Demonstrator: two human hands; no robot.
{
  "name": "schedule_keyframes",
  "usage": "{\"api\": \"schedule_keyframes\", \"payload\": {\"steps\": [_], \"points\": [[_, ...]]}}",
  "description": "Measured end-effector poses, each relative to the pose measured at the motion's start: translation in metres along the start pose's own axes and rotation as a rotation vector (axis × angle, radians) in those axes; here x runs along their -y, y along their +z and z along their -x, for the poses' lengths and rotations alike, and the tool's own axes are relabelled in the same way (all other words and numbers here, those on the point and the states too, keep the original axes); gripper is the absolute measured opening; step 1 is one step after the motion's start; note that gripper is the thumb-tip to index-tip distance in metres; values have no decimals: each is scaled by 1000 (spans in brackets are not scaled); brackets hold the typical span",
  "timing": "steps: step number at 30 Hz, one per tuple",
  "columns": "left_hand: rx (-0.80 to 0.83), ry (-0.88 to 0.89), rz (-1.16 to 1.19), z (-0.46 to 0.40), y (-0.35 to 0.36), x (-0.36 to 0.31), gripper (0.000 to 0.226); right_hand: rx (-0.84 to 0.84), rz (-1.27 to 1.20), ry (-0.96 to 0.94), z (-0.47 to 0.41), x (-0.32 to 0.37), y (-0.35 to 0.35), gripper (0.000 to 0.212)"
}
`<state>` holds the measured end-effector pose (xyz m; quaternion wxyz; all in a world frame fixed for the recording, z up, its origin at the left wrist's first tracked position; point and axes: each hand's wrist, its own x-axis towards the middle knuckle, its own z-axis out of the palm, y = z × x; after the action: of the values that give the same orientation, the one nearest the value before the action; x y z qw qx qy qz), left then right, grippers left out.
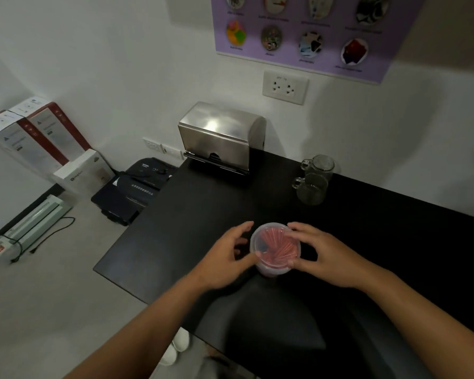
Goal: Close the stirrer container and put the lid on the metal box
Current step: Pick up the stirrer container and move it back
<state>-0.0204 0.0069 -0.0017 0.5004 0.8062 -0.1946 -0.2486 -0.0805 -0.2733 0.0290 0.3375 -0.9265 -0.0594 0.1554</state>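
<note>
Hands flank the stirrer container (275,247) on the black table (175,228): left hand (227,258) spread open beside it, thumb touching the rim; right hand (320,250) fingers on its clear lid. Metal box (219,135) sits behind, well apart.

A black table (175,228) stands against the white wall. At its back left corner sits a metal box (219,138) with a rounded top. Two clear glass mugs (314,180) stand close together at the back right. Near the front edge stands a clear stirrer container (274,248) of red stirrers.
</note>
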Motion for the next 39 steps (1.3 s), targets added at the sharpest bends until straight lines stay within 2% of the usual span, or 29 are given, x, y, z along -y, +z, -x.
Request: {"api": "schedule_keyframes", "payload": {"steps": [2,6,12,22,24,30,35,39], "points": [[-23,21,-20,6,10,3,94,2,30,-17,3,-5,7,80],[-61,73,-52,9,21,-3,78,-10,44,-30,0,-10,12,81],[-96,98,-30,-9,18,-5,75,-15,43,-33,-19,-11,6,80],[-229,126,20,-98,-6,-15,58,-209,65,55,-93,-7,-30,69],[-253,92,7,-119,-10,-19,62,-241,88,98,-109,-8,-40,69],[-294,40,35,-174,-12,-35,49,-329,40,-16,-148,-25,-69,46],[-261,-7,30,-211,-10,-46,52,-373,-17,26,-172,-39,-83,68],[-252,28,-10,-232,-12,-51,49,-412,-82,31,-185,-46,-93,64]]}}
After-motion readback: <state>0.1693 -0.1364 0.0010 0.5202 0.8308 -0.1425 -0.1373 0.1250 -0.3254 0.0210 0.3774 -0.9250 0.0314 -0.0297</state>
